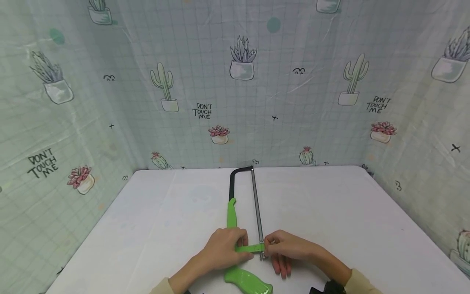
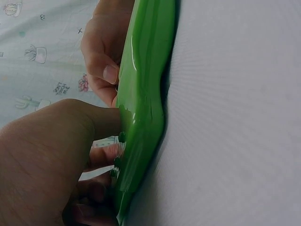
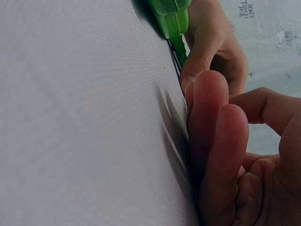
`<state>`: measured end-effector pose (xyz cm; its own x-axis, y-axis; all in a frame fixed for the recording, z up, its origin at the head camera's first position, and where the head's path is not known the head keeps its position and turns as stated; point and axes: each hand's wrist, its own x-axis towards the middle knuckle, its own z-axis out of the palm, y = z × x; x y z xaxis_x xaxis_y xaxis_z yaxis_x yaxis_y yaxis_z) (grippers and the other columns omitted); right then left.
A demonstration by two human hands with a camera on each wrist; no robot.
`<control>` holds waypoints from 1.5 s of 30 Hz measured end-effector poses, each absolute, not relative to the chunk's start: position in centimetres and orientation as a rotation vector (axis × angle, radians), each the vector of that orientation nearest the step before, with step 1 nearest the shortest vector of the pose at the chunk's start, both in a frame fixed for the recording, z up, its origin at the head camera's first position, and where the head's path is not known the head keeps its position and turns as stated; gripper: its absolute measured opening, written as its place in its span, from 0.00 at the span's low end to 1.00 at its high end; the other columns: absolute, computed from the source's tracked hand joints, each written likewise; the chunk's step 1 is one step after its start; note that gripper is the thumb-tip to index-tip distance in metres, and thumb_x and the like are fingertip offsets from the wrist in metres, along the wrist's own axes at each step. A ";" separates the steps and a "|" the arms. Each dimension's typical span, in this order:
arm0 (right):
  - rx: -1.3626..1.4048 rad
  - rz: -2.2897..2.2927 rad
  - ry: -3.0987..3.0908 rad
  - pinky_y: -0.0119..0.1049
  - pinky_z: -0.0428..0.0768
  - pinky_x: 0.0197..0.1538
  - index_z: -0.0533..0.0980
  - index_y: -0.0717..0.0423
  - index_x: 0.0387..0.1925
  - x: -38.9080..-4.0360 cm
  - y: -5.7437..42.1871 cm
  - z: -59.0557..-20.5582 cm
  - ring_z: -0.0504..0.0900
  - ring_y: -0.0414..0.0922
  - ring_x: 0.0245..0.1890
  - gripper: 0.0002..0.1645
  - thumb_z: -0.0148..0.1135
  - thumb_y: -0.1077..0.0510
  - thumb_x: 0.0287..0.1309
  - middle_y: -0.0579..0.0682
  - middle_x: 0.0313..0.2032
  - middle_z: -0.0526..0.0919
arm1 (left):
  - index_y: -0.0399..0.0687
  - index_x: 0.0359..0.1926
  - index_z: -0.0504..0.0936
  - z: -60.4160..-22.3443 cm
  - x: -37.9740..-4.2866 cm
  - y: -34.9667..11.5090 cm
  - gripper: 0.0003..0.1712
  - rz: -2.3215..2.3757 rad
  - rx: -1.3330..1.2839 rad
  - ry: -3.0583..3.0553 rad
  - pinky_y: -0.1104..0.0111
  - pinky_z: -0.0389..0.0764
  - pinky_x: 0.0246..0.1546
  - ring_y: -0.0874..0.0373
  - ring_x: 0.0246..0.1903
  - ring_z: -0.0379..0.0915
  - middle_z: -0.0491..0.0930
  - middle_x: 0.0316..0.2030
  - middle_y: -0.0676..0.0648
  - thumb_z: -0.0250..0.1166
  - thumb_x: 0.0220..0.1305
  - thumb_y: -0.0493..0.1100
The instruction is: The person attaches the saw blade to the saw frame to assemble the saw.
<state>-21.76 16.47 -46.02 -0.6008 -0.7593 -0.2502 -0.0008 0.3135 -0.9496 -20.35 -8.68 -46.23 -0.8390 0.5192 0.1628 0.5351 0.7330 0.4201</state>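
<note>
A hacksaw lies on the white table with its black frame pointing away from me and its grey blade on the right side. Its green handle is nearest me. My left hand holds the green crossbar between thumb and fingers. At the bar's right end my right hand pinches with thumb and forefinger, the other fingers hanging loosely toward the table. A small metal wing nut shows just below that end. In the left wrist view the green body hides part of the right fingertips.
The white table extends around the saw on both sides. Behind and beside it hangs a cloth printed with potted cacti. A black strap is on the right wrist.
</note>
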 end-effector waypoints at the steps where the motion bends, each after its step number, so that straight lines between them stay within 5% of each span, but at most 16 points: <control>1: -0.676 -1.352 1.868 0.27 0.74 0.16 0.74 0.59 0.36 -21.7 16.5 -46.1 0.80 0.35 0.12 0.08 0.55 0.57 0.65 0.48 0.18 0.82 | 0.62 0.31 0.80 -46.3 -20.3 -8.7 0.16 -0.719 -0.882 -2.889 0.74 0.65 0.28 0.71 0.22 0.65 0.73 0.23 0.66 0.75 0.54 0.62; 45: -0.692 -1.343 1.880 0.27 0.75 0.16 0.74 0.59 0.36 -21.8 16.5 -46.2 0.80 0.35 0.12 0.08 0.54 0.58 0.65 0.48 0.17 0.82 | 0.62 0.32 0.81 -46.2 -20.3 -8.6 0.16 -0.730 -0.876 -2.899 0.74 0.66 0.27 0.71 0.22 0.66 0.73 0.22 0.67 0.75 0.55 0.62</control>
